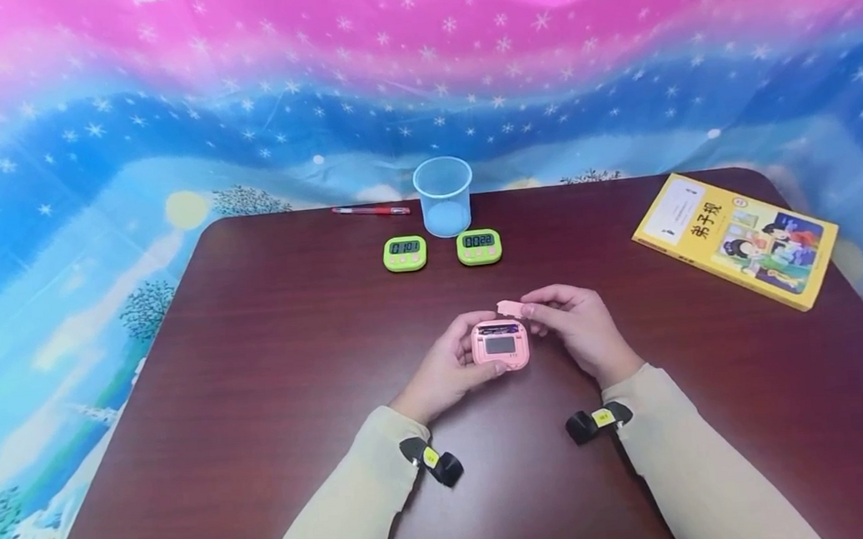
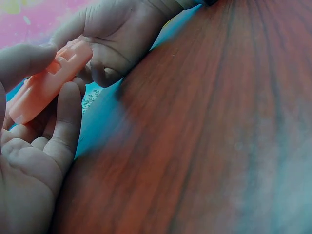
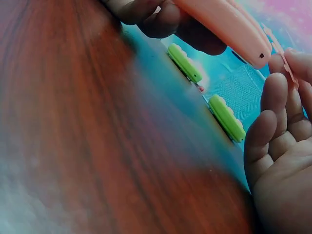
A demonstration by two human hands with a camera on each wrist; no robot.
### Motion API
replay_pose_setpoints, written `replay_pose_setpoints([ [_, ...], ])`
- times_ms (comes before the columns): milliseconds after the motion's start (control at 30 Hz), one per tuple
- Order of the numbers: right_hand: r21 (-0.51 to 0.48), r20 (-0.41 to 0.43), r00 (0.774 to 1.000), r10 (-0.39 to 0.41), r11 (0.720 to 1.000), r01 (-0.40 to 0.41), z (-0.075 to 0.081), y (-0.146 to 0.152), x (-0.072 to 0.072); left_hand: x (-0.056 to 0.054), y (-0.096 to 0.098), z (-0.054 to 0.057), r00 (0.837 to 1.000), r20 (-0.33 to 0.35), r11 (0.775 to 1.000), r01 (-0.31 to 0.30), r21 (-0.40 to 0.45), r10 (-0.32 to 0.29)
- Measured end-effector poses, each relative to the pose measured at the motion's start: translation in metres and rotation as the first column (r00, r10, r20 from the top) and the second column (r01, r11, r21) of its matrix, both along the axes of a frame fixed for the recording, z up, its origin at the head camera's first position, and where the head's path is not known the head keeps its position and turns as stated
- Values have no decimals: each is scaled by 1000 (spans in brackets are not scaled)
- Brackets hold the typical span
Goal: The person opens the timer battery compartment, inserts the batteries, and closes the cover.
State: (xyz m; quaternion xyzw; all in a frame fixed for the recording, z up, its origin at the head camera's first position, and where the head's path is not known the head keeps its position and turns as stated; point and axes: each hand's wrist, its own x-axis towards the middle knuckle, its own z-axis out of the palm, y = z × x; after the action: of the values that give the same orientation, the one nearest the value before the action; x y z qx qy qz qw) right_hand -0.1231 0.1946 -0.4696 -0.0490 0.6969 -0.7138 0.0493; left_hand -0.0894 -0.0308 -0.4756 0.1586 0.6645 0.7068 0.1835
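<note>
My left hand [image 1: 449, 364] grips a pink digital timer [image 1: 518, 355] by its left side, thumb across the front edge. The timer's back faces up, and its battery slot lies uncovered with a dark battery [image 1: 499, 330] inside. Between thumb and fingertips, my right hand [image 1: 582, 330] pinches a small pink battery cover [image 1: 509, 308], just above the timer's top right corner. In the right wrist view the thin cover [image 3: 283, 56] stands apart from the timer body [image 3: 229, 29]. The left wrist view shows the timer [image 2: 51, 83] from its edge.
Two green timers [image 1: 405, 255] [image 1: 478, 248] stand on the dark wooden table [image 1: 296, 379], with displays lit. Behind them are a clear blue cup [image 1: 445, 197] and a red pen [image 1: 371, 211]. A yellow book [image 1: 737, 240] lies at the right. A patterned cloth [image 1: 388, 72] hangs behind.
</note>
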Motion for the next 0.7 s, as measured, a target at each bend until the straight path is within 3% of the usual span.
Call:
replay_pose_setpoints([
  [233, 191, 8, 997, 72, 979, -72, 2, -4, 1, 0, -3, -2, 999, -30, 999, 23, -42, -24],
  [433, 239, -72, 989, 130, 965, -109, 4, -8, 0, 0, -2, 0, 998, -54, 999, 31, -28, -32],
  [567, 229, -133, 988, 82, 972, -50, 5, -15, 1, -1, 0, 2, 998, -68, 1000, 14, -18, -15],
  [700, 141, -91, 995, -28, 989, 41, 3, -25, 7, -1, 3, 1, 998, -56, 1000, 4, -7, -4],
])
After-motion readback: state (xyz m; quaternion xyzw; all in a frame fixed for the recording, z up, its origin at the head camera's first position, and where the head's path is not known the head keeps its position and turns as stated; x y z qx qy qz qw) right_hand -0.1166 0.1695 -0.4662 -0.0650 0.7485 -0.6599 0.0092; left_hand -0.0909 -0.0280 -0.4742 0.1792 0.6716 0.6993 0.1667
